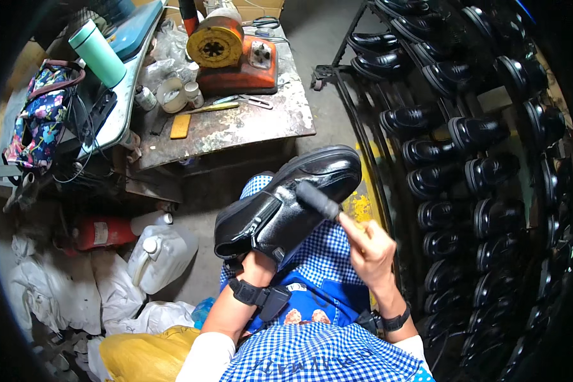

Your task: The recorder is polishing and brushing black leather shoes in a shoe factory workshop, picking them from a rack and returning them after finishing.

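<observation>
From the head camera, the left hand (256,260) is tucked inside a black shoe (286,202), holding it up over the lap. The right hand (370,248) is closed around a dark brush (318,200) touching the shoe's side. A rack (388,184) of black shoes stands at the right.

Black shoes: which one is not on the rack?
The black shoe on the left hand; the right hand holds a dark brush against it.
</observation>
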Demonstrator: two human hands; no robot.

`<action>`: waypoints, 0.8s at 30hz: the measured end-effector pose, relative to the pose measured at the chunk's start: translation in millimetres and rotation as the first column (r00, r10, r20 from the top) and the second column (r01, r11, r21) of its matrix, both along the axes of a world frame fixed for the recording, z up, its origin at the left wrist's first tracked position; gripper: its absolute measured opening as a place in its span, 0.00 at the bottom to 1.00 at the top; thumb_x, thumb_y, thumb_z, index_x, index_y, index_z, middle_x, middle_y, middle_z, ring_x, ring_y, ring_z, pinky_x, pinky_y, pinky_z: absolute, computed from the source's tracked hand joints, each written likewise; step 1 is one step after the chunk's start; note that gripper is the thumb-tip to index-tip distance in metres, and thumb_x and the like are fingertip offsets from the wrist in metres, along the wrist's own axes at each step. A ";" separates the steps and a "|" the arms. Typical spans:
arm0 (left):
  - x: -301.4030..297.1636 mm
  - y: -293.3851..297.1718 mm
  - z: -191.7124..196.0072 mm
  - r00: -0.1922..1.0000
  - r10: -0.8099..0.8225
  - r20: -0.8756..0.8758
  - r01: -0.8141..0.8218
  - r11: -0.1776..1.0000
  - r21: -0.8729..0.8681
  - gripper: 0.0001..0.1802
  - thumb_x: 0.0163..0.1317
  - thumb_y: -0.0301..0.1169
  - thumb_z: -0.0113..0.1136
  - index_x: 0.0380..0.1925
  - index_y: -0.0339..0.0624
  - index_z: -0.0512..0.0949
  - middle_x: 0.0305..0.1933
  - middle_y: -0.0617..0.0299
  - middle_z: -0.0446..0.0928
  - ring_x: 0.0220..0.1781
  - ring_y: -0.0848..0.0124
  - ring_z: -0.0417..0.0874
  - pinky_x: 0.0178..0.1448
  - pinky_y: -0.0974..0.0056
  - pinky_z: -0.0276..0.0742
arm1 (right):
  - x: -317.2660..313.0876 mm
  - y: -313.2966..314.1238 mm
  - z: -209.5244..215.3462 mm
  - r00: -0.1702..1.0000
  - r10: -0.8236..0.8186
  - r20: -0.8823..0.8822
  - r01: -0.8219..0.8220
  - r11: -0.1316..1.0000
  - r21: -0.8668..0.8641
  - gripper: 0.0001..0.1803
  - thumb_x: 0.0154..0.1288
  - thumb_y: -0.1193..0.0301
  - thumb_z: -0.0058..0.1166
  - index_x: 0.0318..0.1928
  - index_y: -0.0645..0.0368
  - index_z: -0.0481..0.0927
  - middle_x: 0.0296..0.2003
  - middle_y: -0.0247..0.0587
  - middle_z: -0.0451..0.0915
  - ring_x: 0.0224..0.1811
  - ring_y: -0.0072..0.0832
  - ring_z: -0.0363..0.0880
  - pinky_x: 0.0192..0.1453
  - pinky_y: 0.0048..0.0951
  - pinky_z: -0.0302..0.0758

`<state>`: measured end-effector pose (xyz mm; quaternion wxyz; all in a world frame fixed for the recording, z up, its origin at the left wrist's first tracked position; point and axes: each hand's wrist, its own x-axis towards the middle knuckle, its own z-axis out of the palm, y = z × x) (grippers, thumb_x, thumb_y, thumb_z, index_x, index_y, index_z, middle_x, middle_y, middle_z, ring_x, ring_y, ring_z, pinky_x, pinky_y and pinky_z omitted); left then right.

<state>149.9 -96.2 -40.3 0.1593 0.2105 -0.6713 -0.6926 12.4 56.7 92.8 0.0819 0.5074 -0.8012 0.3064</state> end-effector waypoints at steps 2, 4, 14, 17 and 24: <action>-4.0 -1.4 -0.1 1.000 -0.007 -0.009 0.007 1.000 0.002 0.21 0.65 0.28 0.46 0.56 0.30 0.67 0.49 0.46 0.74 0.50 0.56 0.76 0.54 0.60 0.72 | 0.7 -0.1 0.6 0.997 -0.077 0.017 0.076 0.996 0.048 0.26 0.48 0.80 0.56 0.50 0.43 0.82 0.24 0.42 0.74 0.24 0.35 0.75 0.28 0.33 0.72; -6.6 -1.9 0.6 1.000 -0.012 -0.016 0.012 1.000 0.008 0.21 0.64 0.28 0.46 0.56 0.30 0.67 0.49 0.46 0.74 0.50 0.56 0.76 0.54 0.60 0.73 | 0.8 -1.0 2.5 0.949 -0.315 -0.020 0.315 0.943 0.104 0.26 0.49 0.81 0.55 0.50 0.44 0.82 0.24 0.42 0.74 0.23 0.35 0.75 0.27 0.32 0.71; 10.5 7.7 -14.5 1.000 0.007 0.018 -0.007 1.000 0.012 0.21 0.64 0.28 0.47 0.56 0.30 0.67 0.48 0.45 0.74 0.50 0.55 0.77 0.53 0.59 0.73 | -7.4 -4.0 1.2 0.990 -0.124 -0.062 0.128 0.990 0.056 0.28 0.45 0.82 0.55 0.50 0.45 0.82 0.25 0.43 0.73 0.24 0.37 0.75 0.27 0.34 0.72; 24.1 15.9 -26.1 0.999 0.009 0.048 -0.009 1.000 0.010 0.21 0.64 0.28 0.47 0.56 0.30 0.67 0.48 0.45 0.74 0.50 0.55 0.77 0.53 0.59 0.73 | -7.2 -1.7 2.5 0.997 -0.053 -0.051 0.056 0.997 0.059 0.29 0.46 0.83 0.55 0.51 0.47 0.81 0.24 0.43 0.73 0.25 0.37 0.76 0.28 0.32 0.73; 54.0 40.0 -46.6 0.994 0.013 0.110 -0.015 1.000 0.017 0.21 0.64 0.28 0.47 0.56 0.30 0.67 0.48 0.45 0.75 0.50 0.55 0.77 0.53 0.59 0.73 | 0.1 0.4 6.3 0.974 0.215 0.068 -0.218 0.975 0.041 0.30 0.45 0.83 0.53 0.51 0.42 0.82 0.23 0.43 0.73 0.24 0.34 0.76 0.27 0.31 0.72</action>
